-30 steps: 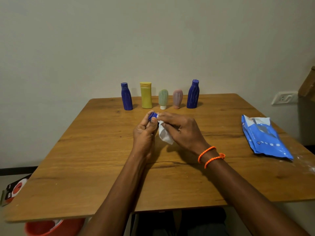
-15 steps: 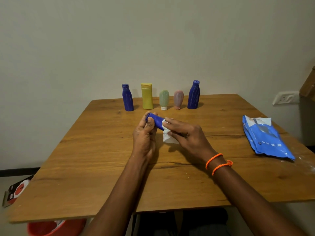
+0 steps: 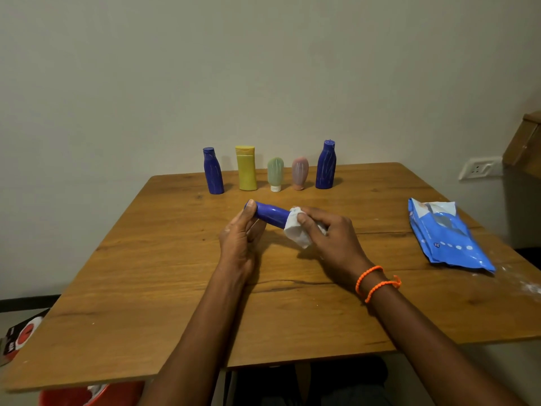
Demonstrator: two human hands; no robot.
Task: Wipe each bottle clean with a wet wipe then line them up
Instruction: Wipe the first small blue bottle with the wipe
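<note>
Left hand (image 3: 238, 238) pinches the cap end of the blue bottle (image 3: 270, 213), steadying it level; right hand (image 3: 333, 235) fingers clasp the wet wipe (image 3: 295, 234) around its base, apparently mid-wipe.

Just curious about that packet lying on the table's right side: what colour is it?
The wet wipe pack is bright blue with a white top, seen in the head view.

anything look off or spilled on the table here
White powdery specks are scattered on the table near its right edge, past the blue wipes pack. The five standing bottles look upright.
</note>
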